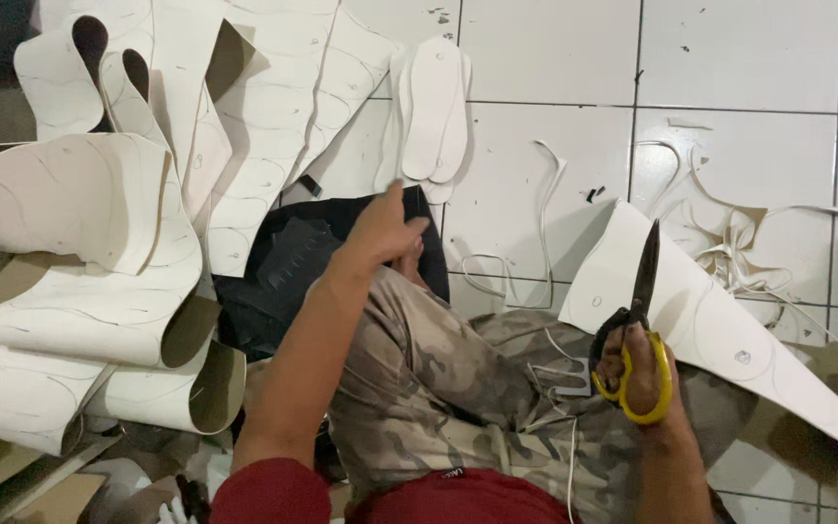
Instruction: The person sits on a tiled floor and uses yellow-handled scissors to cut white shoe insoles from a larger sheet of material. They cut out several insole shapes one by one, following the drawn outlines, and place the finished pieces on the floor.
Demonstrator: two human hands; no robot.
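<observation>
Yellow-handled scissors [635, 335] gripped upright in right hand [644, 374], left hand [385, 231] outstretched, fingers loosely spread, holding nothing

Cut sole shapes [435, 107] and thin offcut strips [729, 243] lie on white floor tiles [545, 49].

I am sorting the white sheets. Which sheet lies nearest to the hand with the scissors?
The flat pointed sheet beside the right hand; the other sheets are curled and piled far left.

One pair of scissors [635, 330], one stack of cut-out soles [434, 112], two hands
</observation>
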